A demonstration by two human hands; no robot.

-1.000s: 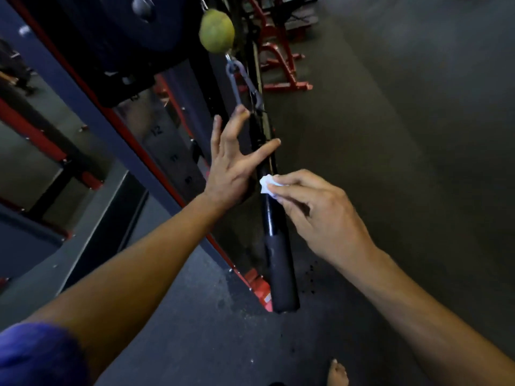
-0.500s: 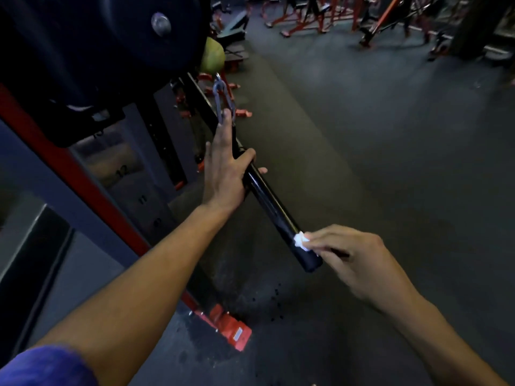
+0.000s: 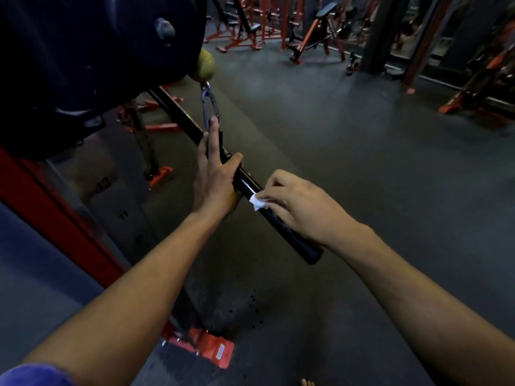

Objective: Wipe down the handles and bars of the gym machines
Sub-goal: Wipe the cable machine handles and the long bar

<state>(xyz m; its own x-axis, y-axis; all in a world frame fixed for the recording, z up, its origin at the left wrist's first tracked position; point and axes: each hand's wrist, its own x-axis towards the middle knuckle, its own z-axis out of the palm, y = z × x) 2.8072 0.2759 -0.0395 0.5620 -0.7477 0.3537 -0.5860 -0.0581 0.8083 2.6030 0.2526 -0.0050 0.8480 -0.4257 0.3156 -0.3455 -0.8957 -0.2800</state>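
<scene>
The left hand holds the black bar near its middle: the thumb is curled over the top of the bar, while the long fingers lie straight along it and reach up to the metal carabiner. The carabiner hangs from a yellow-green ball just under the dark weight machine at the upper left.

The right hand is on the lower half of the bar, close to the left hand but not touching it. Its fingers are curled and they pinch a small white tissue, which is pressed on the upper surface of the bar. The bar goes diagonally from the upper left to the lower right, and its matte grip end comes out below the right wrist.

Numbered weight plates stand behind a red frame post at the left. On the grey floor, well apart at the back, stand red and black benches.
</scene>
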